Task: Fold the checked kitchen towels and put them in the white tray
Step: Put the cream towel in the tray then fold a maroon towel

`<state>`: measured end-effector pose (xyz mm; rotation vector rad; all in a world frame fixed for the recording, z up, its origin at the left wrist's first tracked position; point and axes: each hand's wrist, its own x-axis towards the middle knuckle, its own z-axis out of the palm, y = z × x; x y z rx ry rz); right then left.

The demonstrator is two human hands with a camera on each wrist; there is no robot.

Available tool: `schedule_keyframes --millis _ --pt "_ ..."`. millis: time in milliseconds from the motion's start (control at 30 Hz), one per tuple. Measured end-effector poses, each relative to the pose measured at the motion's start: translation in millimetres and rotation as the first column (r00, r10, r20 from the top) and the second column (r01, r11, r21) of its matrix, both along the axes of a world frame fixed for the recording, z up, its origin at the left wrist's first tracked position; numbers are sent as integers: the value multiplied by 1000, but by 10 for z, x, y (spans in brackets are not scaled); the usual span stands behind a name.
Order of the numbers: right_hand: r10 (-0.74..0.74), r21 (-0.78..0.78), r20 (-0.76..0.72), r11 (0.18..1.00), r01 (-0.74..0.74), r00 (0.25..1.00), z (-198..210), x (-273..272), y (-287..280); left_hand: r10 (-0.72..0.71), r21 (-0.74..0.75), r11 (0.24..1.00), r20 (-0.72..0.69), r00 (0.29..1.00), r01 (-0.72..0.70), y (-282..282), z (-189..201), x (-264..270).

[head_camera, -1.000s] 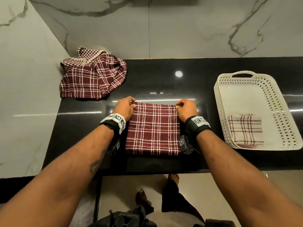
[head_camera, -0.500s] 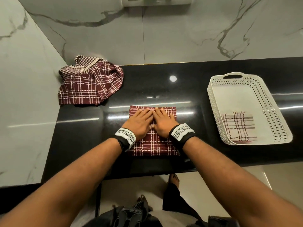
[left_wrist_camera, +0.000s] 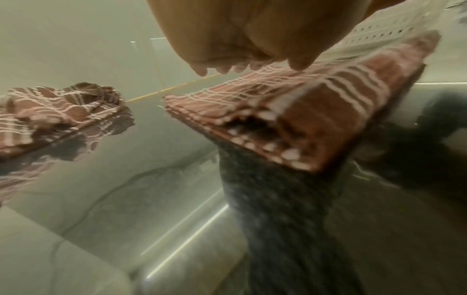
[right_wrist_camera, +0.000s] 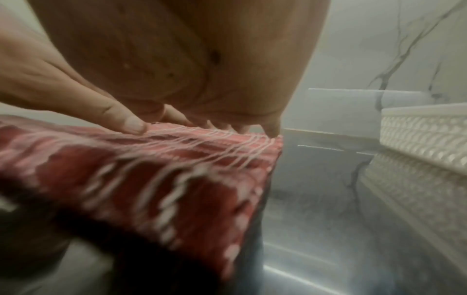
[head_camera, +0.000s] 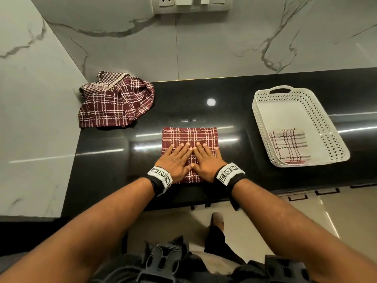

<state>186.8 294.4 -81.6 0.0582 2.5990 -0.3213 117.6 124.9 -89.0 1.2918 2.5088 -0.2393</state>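
Observation:
A folded maroon checked towel [head_camera: 189, 135] lies square near the front of the black counter. My left hand [head_camera: 176, 160] and right hand [head_camera: 206, 160] lie flat side by side on its near half, fingers straight, pressing it down. The left wrist view shows the towel's layered edge [left_wrist_camera: 278, 119] under my left hand [left_wrist_camera: 227, 49]. In the right wrist view my right hand [right_wrist_camera: 202, 89] presses on the same towel [right_wrist_camera: 151, 169]. A heap of unfolded checked towels [head_camera: 116, 103] sits at the back left. The white perforated tray [head_camera: 263, 127] at the right holds one folded white checked towel [head_camera: 289, 146].
The glossy black counter [head_camera: 224, 111] meets marble walls at the back and the left. Its front edge runs just under my wrists, with floor and my feet below. A switch plate [head_camera: 189, 3] is on the back wall.
Both hands left the towel's far corners, came together on its middle and slid back toward me, flat on the cloth. The head view has tilted up.

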Motion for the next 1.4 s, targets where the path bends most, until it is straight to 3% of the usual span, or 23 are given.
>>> schedule_keyframes --millis 267,400,467,667,800,1000,1233,1400 --pt "-237 169 58 960 224 970 81 425 241 132 20 991 29 991 -132 -621 5 115" --pt "-193 -15 -113 981 193 975 147 291 -197 72 169 983 7 997 -72 -383 51 191" --pt "-203 -94 -108 977 193 973 51 308 -380 75 151 986 8 997 -76 -307 -11 263" --pt "-266 -76 -148 963 257 953 -216 799 -182 190 150 971 2 982 -188 -691 -247 427" --pt "-184 -44 -185 983 179 965 -275 1070 -37 159 164 973 37 987 -163 -872 -273 582" --pt "-63 100 -133 992 77 989 -334 1450 -162 74 122 990 -38 997 -69 -1134 -351 930" --pt "-4 158 -371 985 67 929 -485 1875 -241 48 398 916 28 998 -55 -1376 -361 1127" --pt "14 84 -436 996 26 900 -356 1970 -252 97 592 780 206 974 -204 -1478 -18 1110"
